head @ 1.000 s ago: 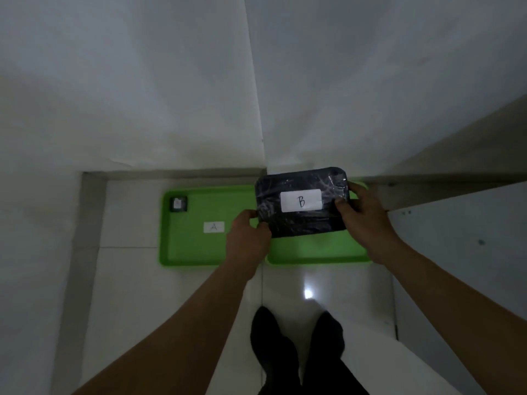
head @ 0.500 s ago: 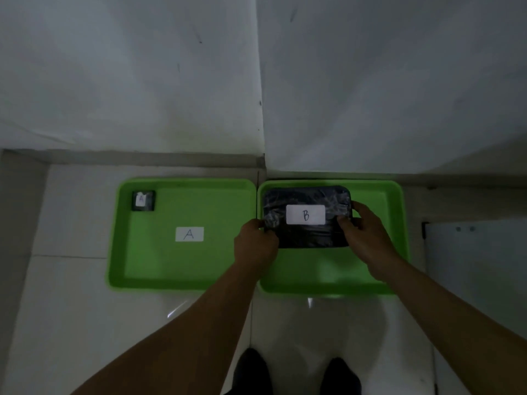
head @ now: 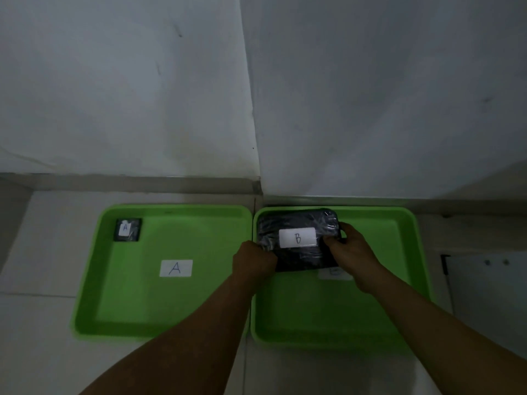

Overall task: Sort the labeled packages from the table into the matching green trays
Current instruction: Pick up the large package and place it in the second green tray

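Observation:
Two green trays lie side by side on the tiled floor against the wall. The left tray [head: 137, 297] bears a white label "A" and holds a small black package [head: 127, 230] marked "A" in its far left corner. Over the far left part of the right tray [head: 385, 280] is a black wrapped package [head: 296, 223] with a white "B" label. My left hand [head: 252, 262] grips its near left corner and my right hand [head: 352, 249] grips its right edge. The tray's own label is mostly hidden under my right hand.
White walls meet in a corner right behind the trays. A grey skirting strip [head: 128, 182] runs along the wall's foot. At the right stands a white panel [head: 490, 295] with a dark hinge or handle. Pale floor tiles surround the trays.
The view has come closer and lower over the trays. Both hands have carried the "B" package down and farther into the back left of the right tray.

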